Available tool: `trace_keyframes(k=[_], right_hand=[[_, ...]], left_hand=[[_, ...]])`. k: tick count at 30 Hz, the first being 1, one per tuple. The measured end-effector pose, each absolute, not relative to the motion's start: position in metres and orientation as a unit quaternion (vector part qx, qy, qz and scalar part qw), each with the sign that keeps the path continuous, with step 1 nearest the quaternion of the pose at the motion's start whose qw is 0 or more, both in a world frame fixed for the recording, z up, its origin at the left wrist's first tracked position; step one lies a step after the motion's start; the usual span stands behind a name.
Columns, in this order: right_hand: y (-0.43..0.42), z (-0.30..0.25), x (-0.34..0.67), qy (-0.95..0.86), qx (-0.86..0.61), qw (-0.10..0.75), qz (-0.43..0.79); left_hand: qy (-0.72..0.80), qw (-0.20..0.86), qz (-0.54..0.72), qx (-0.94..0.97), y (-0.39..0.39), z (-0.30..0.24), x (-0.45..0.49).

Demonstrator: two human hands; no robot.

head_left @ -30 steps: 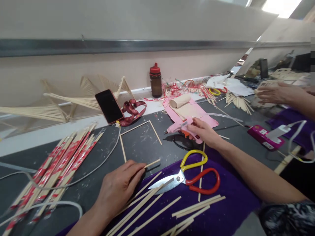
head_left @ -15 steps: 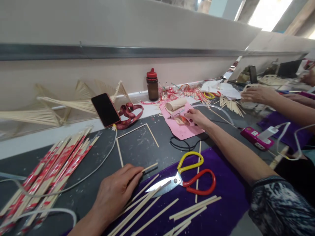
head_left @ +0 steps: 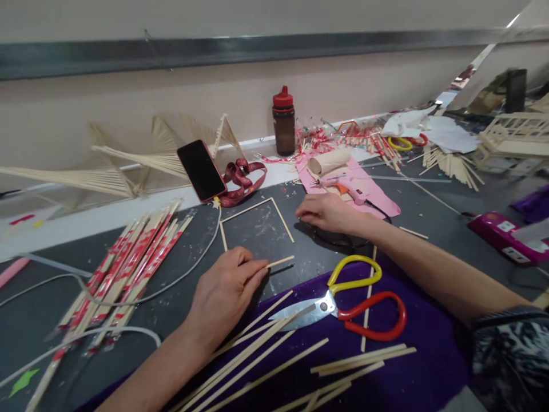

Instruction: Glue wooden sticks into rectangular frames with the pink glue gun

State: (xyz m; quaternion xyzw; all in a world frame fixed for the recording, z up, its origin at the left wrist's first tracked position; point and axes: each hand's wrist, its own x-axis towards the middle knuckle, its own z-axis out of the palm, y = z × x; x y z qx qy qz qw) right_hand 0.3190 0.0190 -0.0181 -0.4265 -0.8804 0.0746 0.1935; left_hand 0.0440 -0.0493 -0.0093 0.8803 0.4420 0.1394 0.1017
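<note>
A thin wooden stick point(head_left: 281, 262) is pinched between the thumb and fingers of my left hand point(head_left: 231, 286), its right end sticking out. Just beyond lies a three-sided frame of sticks point(head_left: 247, 210) on the grey table. My right hand point(head_left: 328, 214) hovers right of that frame with its fingers loosely curled together; nothing shows in them. Behind it a pink glue gun point(head_left: 352, 187) rests on a pink sheet point(head_left: 377, 200). Scissors point(head_left: 323, 306) with one yellow and one red handle lie between my forearms, blades over several loose sticks point(head_left: 274, 372).
Packs of sticks in red wrapping point(head_left: 115, 269) lie left, crossed by a white cable point(head_left: 189, 272). A phone point(head_left: 201, 170) leans against a fan-like stick model point(head_left: 137, 157). A bottle point(head_left: 283, 123) stands at the wall. A magenta power strip point(head_left: 500, 234) lies right, near a wooden model point(head_left: 514, 137).
My right hand has let go of the glue gun and moved left and nearer the stick frame. My left hand keeps its stick. The view has turned; the other person's arms are gone.
</note>
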Motion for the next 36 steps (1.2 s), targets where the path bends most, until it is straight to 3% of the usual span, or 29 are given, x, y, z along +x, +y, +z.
trace_keyframes(k=[9, 18, 36], right_hand=[[0.032, -0.035, 0.295, -0.923, -0.323, 0.183, 0.103], [0.033, -0.041, 0.294, -0.932, -0.304, 0.181, 0.083], [0.033, -0.041, 0.295, -0.935, -0.302, 0.171, 0.066]], left_hand=[[0.457, 0.118, 0.113, 0.874, -0.038, -0.022, 0.057], [0.464, 0.149, 0.157, 0.859, -0.033, -0.027, 0.059], [0.495, 0.099, 0.127, 0.854, -0.033, -0.028, 0.062]])
